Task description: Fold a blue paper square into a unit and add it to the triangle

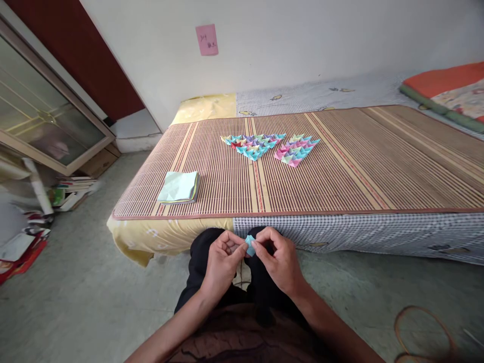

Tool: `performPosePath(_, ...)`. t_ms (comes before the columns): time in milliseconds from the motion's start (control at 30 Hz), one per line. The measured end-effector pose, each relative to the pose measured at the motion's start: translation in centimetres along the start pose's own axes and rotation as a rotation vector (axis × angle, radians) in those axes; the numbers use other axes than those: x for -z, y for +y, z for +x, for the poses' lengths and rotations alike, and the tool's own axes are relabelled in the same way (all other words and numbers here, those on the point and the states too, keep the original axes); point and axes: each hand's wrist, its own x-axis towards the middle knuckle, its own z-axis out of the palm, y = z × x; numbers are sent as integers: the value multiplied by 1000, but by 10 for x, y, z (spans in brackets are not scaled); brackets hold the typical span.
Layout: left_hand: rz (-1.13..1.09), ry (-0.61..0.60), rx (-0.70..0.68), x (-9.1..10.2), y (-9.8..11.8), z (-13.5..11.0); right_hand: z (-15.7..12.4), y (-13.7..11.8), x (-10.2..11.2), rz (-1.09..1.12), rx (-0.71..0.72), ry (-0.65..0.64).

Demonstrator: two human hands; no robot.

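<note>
White wall (pixel 317 45) at the back w/ a pink note (pixel 207 40) stuck on it; below, a bed w/ a slatted mat (pixel 215 186) over a checked sheet (pixel 340 227) & a yellow cloth (pixel 181 227). On my feed, both hands sit low in front of the bed edge, above dark trousers (pixel 200 252).

L hand (pixel 225 254): thumb & forefinger pinched on one side of a light-blue folded paper (pixel 250 245), other fingers loosely curled. R hand (pixel 280 257): same pinch on the opposite side. Tips are closed down to the paper's thickness. I'd say it's a fingertip-only grip b/c the pc is small & thin; a full grasp would prob. crush the creases. Two-sided hold prob. steadies it, since nothing firm supports it from below. Can't tell the exact fold, fingers hide its edges.

Stack of paper squares (pixel 177 186) lies flat by the mat's near edge, on the person's left, prob. so a sheet is easy to grab. Further back, pointed origami pcs sit in two groups: larger cluster (pixel 253 146) left, smaller cluster (pixel 298 149) right, w/ a narrow gap btwn. Prob. set back so elbows don't knock them. Folded quilt (pixel 449 96) sits far right, well apart, its bulk away from the paper.
</note>
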Motion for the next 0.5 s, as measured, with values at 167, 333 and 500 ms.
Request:
performPosePath(167,-89,4,38,2,-3,2,-2,2,-1,-22,-22,14)
performPosePath(333,-44,-39,121,4,-2,3,-4,2,0,-28,-54,-45)
performPosePath(500,-51,-77,201,3,2,4,-2,4,6,32,-69,-120)
